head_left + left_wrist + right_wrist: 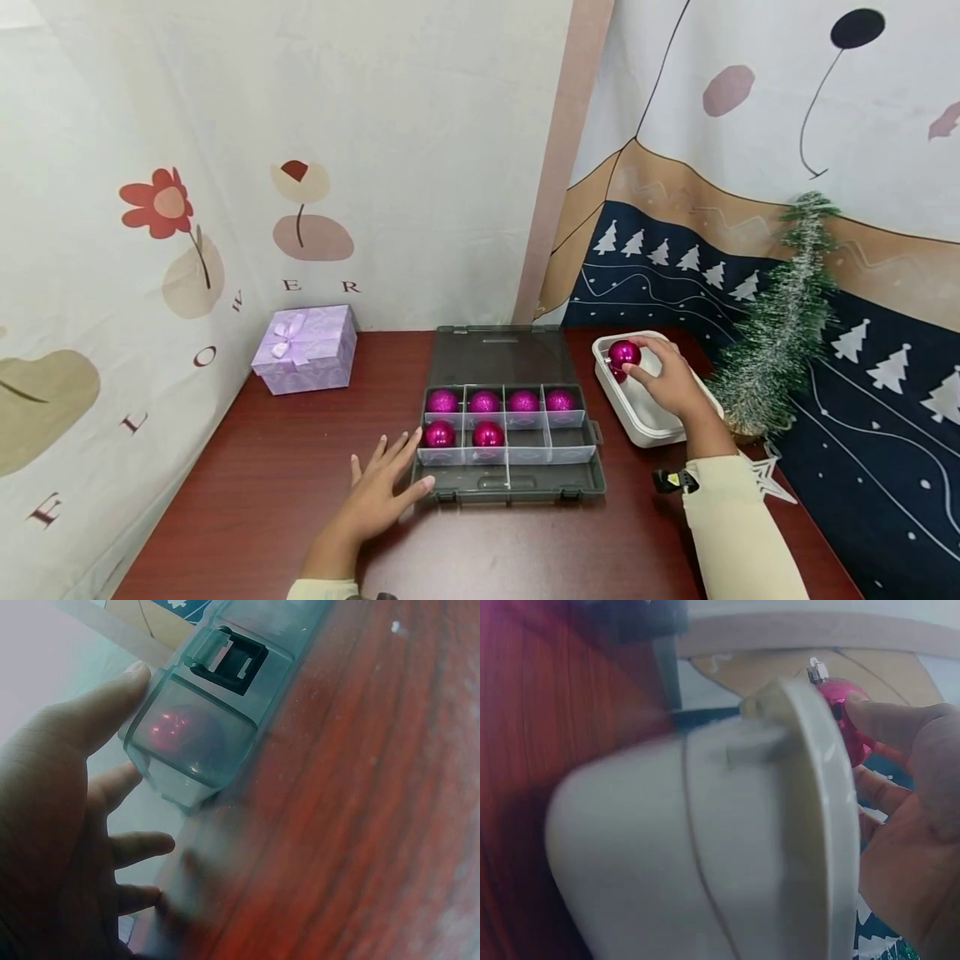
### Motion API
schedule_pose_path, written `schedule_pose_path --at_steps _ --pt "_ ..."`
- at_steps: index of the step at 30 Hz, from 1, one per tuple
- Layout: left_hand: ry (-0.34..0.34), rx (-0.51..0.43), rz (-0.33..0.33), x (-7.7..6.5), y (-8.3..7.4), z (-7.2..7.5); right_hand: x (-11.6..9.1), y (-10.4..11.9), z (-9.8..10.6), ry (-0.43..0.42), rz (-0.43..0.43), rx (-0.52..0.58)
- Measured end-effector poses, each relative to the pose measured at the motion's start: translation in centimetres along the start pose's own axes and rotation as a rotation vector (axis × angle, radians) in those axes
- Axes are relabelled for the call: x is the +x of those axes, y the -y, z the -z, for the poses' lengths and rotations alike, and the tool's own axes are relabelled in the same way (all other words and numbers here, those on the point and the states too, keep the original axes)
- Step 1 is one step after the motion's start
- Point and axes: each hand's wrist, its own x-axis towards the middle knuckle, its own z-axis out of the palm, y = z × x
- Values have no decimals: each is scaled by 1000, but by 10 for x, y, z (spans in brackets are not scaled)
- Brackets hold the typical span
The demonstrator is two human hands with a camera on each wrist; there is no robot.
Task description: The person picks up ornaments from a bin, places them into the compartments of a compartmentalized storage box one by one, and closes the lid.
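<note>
My right hand pinches a shiny magenta Christmas ball between thumb and fingers, over the white plastic tub. Its silver cap shows in the right wrist view. Just below it, part of another magenta ball peeks out inside the tub. A clear-grey divided box lies with its lid folded back. Several glittery balls fill its back row; two shiny balls sit in the left compartments of the row before it. My left hand rests with spread fingers at the box's left edge.
At the back left stands a lilac gift box with a bow. Right of the tub rises a small frosted artificial tree, with a white star near its base. Printed curtains hang behind the brown table.
</note>
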Motion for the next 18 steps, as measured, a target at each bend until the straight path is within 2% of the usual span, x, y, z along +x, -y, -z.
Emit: schedule_pose_path --at_steps 7,18 --pt "-6 -18 3 -1 -1 -1 -11 12 -12 -40 99 58" --pt "9 -8 4 0 -1 1 -21 39 -38 27 178 70"
